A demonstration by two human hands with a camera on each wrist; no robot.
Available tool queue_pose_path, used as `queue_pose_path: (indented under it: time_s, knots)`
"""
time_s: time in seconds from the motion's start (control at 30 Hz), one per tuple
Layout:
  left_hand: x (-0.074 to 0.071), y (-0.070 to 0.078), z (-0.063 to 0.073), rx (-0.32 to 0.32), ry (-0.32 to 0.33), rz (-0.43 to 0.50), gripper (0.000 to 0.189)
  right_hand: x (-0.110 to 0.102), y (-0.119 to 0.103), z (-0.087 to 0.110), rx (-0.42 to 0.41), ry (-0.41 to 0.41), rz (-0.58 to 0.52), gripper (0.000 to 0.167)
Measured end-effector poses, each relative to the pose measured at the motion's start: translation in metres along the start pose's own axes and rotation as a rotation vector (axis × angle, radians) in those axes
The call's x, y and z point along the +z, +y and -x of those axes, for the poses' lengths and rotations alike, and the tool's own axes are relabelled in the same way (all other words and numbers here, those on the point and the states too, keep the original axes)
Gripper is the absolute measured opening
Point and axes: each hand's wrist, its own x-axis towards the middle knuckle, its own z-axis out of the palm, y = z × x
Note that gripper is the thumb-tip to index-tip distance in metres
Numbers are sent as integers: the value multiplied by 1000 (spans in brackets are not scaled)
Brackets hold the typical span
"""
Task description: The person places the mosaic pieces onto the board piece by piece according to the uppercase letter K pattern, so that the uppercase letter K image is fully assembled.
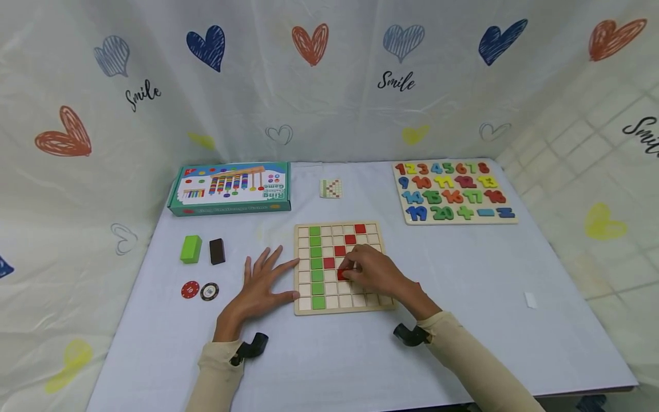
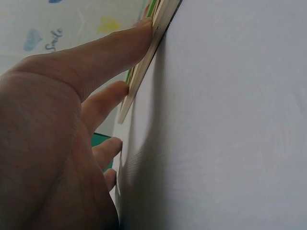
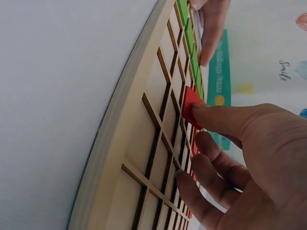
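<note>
A wooden grid board [image 1: 305, 248] lies flat on the table with a full column of green tiles [image 1: 316, 265] near its left side. Red square tiles [image 1: 350, 239] form a diagonal running down from the upper right. My right hand [image 1: 380, 272] pinches another red tile [image 3: 190, 106] at the lower end of that diagonal; its thumb is on the face, and the tile sits tilted in the grid. Fingers spread, my left hand [image 1: 261, 290] touches the board's left edge with thumb and index finger. The right hand hides some cells behind it.
A green game box [image 1: 229, 189] is at the back left, a small pattern card [image 1: 331, 189] at the back middle, a number puzzle board [image 1: 455, 191] at the back right. Left of the board are a green block [image 1: 191, 249], a black block [image 1: 217, 251] and two round chips [image 1: 190, 289].
</note>
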Motion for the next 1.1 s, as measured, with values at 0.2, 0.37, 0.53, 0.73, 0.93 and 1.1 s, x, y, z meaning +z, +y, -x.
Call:
queue_pose_path:
  time_s: [0.2,0.37,0.53,0.73,0.93,1.1]
  knots:
    - [0,0,0,0,3,0,81,0,-2,3,-15,24,69,7]
    - [-1,0,0,-1,3,1,81,1,-2,3,-9,30,97,8]
    - [-1,0,-1,-1,2,-1,81,2,-1,4,-22,39,113,9]
    - [-1,1,0,3,4,1,81,-4,1,10,9,40,75,16]
    - [-1,1,0,-1,5,6,81,-28,14,23,81,40,30,25]
    - [0,-1,1,-1,3,2,81,-54,33,42,112,28,55,30]
